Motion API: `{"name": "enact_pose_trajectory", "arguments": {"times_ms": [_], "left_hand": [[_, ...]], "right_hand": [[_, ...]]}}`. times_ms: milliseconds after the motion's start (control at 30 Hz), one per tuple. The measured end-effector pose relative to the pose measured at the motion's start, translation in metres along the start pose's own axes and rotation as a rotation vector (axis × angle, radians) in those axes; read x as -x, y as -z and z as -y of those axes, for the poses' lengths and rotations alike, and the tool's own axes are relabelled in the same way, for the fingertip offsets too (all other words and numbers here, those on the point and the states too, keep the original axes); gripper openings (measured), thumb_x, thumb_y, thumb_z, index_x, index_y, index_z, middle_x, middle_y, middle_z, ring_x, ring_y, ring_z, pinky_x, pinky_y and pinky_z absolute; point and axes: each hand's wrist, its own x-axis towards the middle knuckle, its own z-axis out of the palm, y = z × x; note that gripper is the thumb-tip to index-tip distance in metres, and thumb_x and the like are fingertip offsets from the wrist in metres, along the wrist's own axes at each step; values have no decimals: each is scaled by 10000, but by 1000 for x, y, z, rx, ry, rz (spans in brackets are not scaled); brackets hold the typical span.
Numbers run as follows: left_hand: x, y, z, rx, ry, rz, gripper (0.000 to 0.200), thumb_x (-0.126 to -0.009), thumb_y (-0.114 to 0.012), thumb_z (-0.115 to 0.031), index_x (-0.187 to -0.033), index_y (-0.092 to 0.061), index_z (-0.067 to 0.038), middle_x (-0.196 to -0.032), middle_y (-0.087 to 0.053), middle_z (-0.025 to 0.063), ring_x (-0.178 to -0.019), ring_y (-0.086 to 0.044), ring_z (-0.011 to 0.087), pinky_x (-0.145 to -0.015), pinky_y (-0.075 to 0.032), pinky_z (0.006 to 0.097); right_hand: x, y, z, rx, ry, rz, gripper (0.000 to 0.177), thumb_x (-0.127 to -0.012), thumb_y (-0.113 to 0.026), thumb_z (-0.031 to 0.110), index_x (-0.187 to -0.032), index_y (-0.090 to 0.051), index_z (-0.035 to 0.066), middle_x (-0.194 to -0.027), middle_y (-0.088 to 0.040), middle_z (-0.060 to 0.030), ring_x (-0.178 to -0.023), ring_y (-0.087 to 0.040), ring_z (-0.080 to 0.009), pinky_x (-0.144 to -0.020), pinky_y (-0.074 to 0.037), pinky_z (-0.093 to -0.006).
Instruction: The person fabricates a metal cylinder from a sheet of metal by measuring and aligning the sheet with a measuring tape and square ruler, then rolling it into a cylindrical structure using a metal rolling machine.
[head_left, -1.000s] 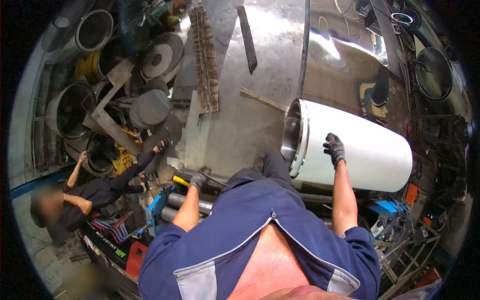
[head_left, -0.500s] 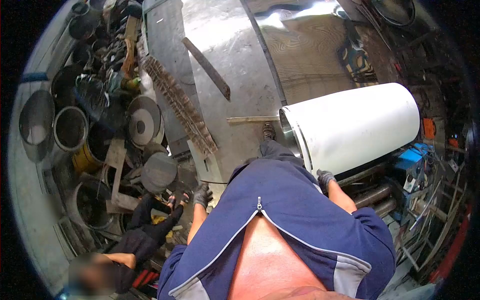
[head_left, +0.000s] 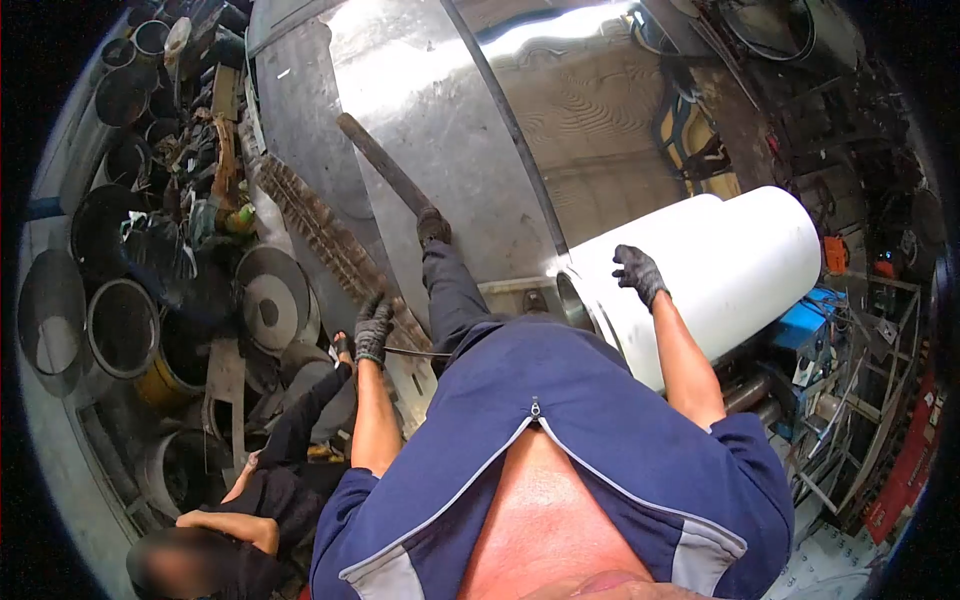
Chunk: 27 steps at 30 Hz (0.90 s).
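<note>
My right hand [head_left: 640, 274], in a dark glove, is raised over the near part of a large white rolled cylinder [head_left: 740, 260]. Its fingers are spread and slightly bent, with nothing between them. To the left, my left hand [head_left: 374, 328], in a grey glove, hangs open at my side. It overlaps the lower part of a long, rusty ribbed metal strip [head_left: 320, 225] in this view. A thin dark line [head_left: 415, 352] runs from beside this hand toward my leg. The cylinder lies on its side, its open end facing me.
My foot [head_left: 433, 225] is on the metal sheet floor [head_left: 470, 170] beside a flat bar [head_left: 375, 155]. A person [head_left: 290, 500] in dark clothes sits at the lower left, near round metal pieces [head_left: 124, 325]. A blue machine [head_left: 800, 330] and metal frames stand right.
One foot has stepped forward beside the flat bar. Both hands have risen, the right from beside the cylinder to over it. The view has shifted, and the seated person's arms have moved.
</note>
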Motion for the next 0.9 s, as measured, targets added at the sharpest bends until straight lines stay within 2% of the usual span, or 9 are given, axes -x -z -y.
{"name": "enact_pose_trajectory", "arguments": {"times_ms": [200, 300, 433, 500, 600, 667, 700, 800, 900], "left_hand": [[-148, 26, -77, -337, -49, 261, 430, -899, -720, -310, -1269, -666, -98, -1157, -691, 24, -923, -618, 136, -728, -498, 285], [-199, 39, -133, -365, -81, 408, 397, -921, -711, -237, -1292, -652, -111, -1165, -693, 19, -943, -640, 130, -722, -494, 282], [-257, 78, -201, -422, 139, 474, 383, -942, -686, -264, -1302, -651, -136, -1230, -683, 17, -1066, -627, 130, -801, -506, 298], [-288, 88, -224, -544, 183, 468, 381, -943, -685, -261, -1291, -655, -110, -1234, -687, 32, -1088, -632, 137, -796, -503, 302], [-318, 78, -271, -716, 106, 589, 384, -932, -680, -264, -1266, -668, -73, -1223, -695, 70, -1120, -634, 182, -851, -502, 329], [-350, 55, -290, -888, -46, 691, 366, -933, -673, -263, -1259, -677, -96, -1152, -706, 51, -1007, -631, 145, -793, -505, 309], [-365, 40, -298, -1040, -180, 797, 349, -934, -666, -262, -1253, -685, -119, -1082, -718, 32, -894, -629, 109, -735, -508, 289], [-358, -40, -358, -1256, -319, 1084, 381, -904, -671, -284, -1231, -693, -89, -1187, -709, 85, -1049, -651, 170, -919, -489, 309], [-367, -115, -383, -1524, -297, 1226, 415, -873, -673, -332, -1227, -697, -119, -1226, -694, 105, -1124, -649, 235, -985, -476, 339]], "right_hand": [[-26, -83, 13, 215, -290, -97, 375, -982, -485, 378, -1067, -620, 39, -989, -666, -105, -690, -657, -228, -560, -532, -359], [-23, -84, -43, 991, 241, 106, 338, -983, -494, 356, -967, -673, 70, -848, -666, -121, -621, -644, -214, -497, -523, -400], [-10, -83, -52, 1353, -8, 114, 603, -656, -846, 242, -1200, -653, 67, -1079, -706, -123, -925, -683, -292, -802, -568, -406], [3, -89, -45, 1311, 163, 58, 376, -986, -502, 360, -1142, -652, 52, -1010, -703, -206, -822, -701, -322, -743, -562, -397], [25, -132, 0, 381, -435, -208, 316, -994, -535, 323, -1154, -626, 66, -902, -693, -151, -630, -661, -249, -515, -533, -378], [23, -165, 15, -153, -547, -432, 520, -960, -616, 358, -1410, -494, 129, -1174, -647, -85, -809, -663, -208, -604, -568, -350], [29, -184, 49, -256, -546, -458, 477, -987, -573, 409, -1381, -533, 143, -1144, -656, -72, -779, -658, -191, -597, -551, -314], [9, -242, 95, -360, -332, -427, 409, -979, -613, 325, -1308, -604, 83, -1041, -688, -46, -759, -651, -141, -573, -529, -299], [-35, -282, 126, -139, -57, -322, 397, -937, -657, 290, -1249, -645, 45, -1114, -704, -109, -918, -677, -209, -789, -537, -331]]}}
